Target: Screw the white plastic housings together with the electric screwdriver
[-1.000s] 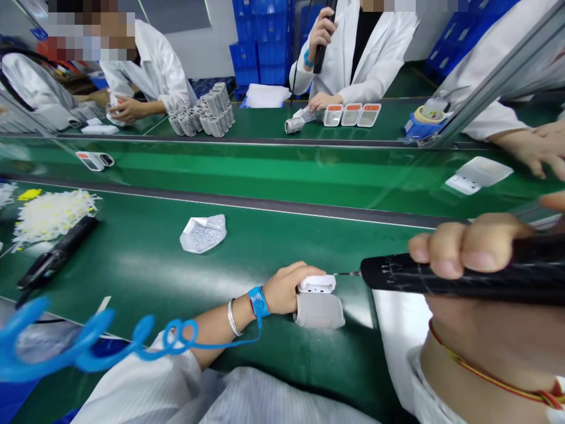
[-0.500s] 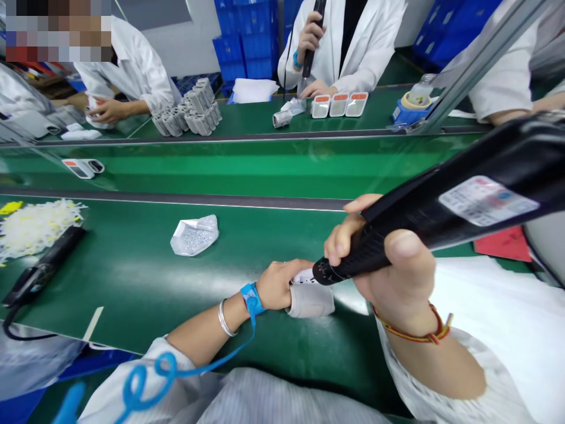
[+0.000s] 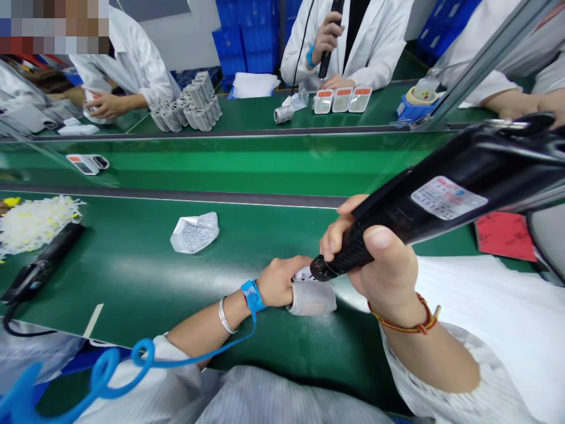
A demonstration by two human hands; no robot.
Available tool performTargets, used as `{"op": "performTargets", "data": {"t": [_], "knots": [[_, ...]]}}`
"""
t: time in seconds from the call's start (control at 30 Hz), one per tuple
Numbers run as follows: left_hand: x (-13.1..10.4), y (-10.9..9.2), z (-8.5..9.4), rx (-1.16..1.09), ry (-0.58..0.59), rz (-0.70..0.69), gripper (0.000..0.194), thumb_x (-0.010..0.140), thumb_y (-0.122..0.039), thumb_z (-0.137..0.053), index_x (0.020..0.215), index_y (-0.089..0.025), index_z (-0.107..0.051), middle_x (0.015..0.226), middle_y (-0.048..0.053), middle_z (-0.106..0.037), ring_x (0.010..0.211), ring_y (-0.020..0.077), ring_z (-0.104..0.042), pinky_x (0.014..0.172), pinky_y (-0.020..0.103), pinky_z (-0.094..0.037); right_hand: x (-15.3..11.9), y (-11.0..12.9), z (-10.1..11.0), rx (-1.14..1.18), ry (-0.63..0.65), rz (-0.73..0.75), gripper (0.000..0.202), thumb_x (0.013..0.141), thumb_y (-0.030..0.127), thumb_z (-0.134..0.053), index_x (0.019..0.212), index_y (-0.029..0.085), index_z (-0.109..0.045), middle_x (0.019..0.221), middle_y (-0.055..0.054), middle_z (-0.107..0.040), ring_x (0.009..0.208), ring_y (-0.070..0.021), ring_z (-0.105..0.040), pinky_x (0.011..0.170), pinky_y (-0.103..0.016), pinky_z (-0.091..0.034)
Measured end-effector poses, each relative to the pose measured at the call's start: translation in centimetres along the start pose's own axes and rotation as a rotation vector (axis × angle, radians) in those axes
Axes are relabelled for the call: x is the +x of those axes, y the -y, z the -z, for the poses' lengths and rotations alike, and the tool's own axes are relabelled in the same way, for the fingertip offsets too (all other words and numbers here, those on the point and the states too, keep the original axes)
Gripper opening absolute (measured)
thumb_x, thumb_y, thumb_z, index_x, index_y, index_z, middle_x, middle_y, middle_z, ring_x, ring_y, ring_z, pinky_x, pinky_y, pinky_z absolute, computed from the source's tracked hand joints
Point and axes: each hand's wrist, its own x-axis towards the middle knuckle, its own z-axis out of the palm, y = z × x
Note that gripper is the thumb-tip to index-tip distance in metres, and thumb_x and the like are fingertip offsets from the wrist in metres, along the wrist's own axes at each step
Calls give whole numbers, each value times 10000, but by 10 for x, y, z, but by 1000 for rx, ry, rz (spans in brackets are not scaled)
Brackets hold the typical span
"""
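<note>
My right hand (image 3: 379, 259) is wrapped round a black electric screwdriver (image 3: 424, 194), which slants down to the left. Its tip is at a small white device with a grey cuff (image 3: 314, 298) on the green bench. Holding that device from its left side is my left hand (image 3: 278, 281), fingers closed on its edge and partly hidden. A blue wrist strap (image 3: 253, 295) with a coiled cord is on my left wrist. Up and left of the hands lies a small white tray of tiny screws (image 3: 195, 233).
A pile of white and yellow pieces (image 3: 37, 224) and another black screwdriver (image 3: 46, 259) lie at the left. White sheet (image 3: 494, 318) and red pad (image 3: 507, 235) are on the right. Beyond the green conveyor (image 3: 220, 165), which carries a white device (image 3: 87, 164), several people in white coats work.
My right hand and the screwdriver have shifted slightly left, and its body has tilted a little. The device on the conveyor sits slightly farther right. Across the conveyor, a person's screwdriver has moved right.
</note>
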Motion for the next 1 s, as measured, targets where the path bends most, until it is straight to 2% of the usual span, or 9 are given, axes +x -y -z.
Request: {"op": "performTargets", "data": {"t": [0.3,0.53,0.8,1.0], "knots": [[-1,2,-1,-26,-15,34,352,746,-285,-589,1088,-212,-548,905,9,-667,739,136,-626,666,222,-461,3,-4,-1,-21,-29,-13,355,687,471,-676,862,209,-511,529,39,-534,427,-134,-482,448,-286,-412],[2,-2,0,-33,-21,29,333,744,-272,-591,1065,-191,-559,865,4,-669,691,119,-612,635,205,-446,1,-6,1,18,25,-16,316,713,418,-670,899,209,-524,551,36,-546,444,-134,-494,446,-274,-412],[1,-2,-1,-47,6,81,345,737,-286,-597,1066,-190,-557,854,2,-658,676,119,-594,621,209,-435,1,-10,2,9,26,-31,316,706,401,-676,897,202,-523,541,37,-540,449,-132,-487,464,-278,-413],[2,9,12,-88,44,66,388,732,-287,-608,1101,-190,-536,903,6,-653,724,121,-590,667,215,-437,6,-12,-1,24,39,-15,298,741,395,-638,939,197,-535,565,20,-560,457,-142,-499,476,-289,-416]]}}
